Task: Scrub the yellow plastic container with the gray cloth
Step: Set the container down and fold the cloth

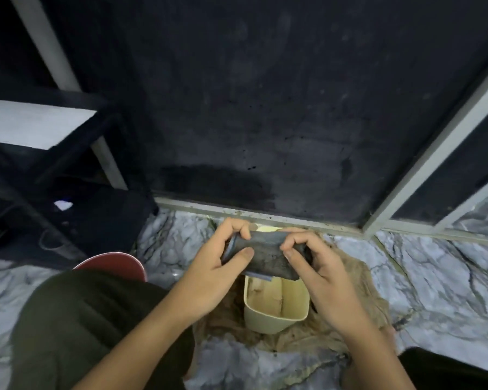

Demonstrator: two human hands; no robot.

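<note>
Above the yellow container [276, 302] we see two hands: the left hand [212, 273] and the right hand [319, 273] each pinch an end of the one gray cloth [265, 256] between thumb and curled fingers, stretching it flat. The cloth hides the container's far rim; only a pale sliver shows beyond it. The container stands open-topped on a crumpled brown rag [358, 311] on a marbled floor [434, 277], near a dark wall [265, 108]. A red object [116, 264], partly cut off by a dark-trousered knee [90, 327], is hard to identify.
</note>
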